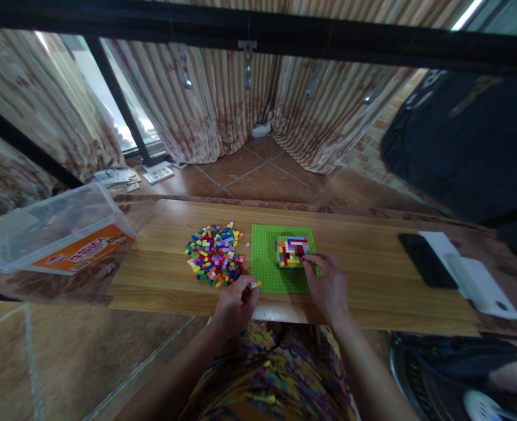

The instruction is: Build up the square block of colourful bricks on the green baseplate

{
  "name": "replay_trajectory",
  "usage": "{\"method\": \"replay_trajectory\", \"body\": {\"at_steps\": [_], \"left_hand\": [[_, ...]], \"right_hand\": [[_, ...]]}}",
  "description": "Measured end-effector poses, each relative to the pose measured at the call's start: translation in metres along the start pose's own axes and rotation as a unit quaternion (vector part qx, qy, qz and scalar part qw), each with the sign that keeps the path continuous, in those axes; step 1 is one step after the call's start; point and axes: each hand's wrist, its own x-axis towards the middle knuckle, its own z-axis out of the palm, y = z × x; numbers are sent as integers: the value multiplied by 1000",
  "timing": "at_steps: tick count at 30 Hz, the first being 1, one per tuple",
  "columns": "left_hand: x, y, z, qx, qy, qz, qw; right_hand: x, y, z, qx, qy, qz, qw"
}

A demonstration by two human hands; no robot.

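Note:
A green baseplate [265, 257] lies on the wooden board, and a small multicoloured brick structure [290, 254] stands on its right half. My right hand [327, 285] is at the right side of this structure, fingertips pinched against its edge; whether a brick is between them is hidden. Near the baseplate's lower left corner, my left hand [237, 305] is closed, with small toy bricks [255, 285], whitish and yellow, at its fingertips. Just beyond that hand spreads a loose pile of coloured toy bricks [214, 254].
A clear plastic box [65, 222] with an orange label stands left of the wooden board [368, 251]. On the right lie a dark flat object [427, 260] and a white one [482, 286]. Papers [118, 178] rest on the far left floor, before striped curtains [214, 99].

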Motion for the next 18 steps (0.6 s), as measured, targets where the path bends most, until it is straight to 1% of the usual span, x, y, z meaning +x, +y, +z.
{"method": "replay_trajectory", "body": {"at_steps": [5,14,18], "left_hand": [[0,2,-1,6,-3,9,1000],[-1,0,0,20,2,18,1000],[-1,-1,0,12,-2,17,1000]], "right_hand": [[1,3,1,-19,-11,-27,999],[5,9,0,-29,-40,-47,998],[5,10,0,-30,-41,-61,997]]}}
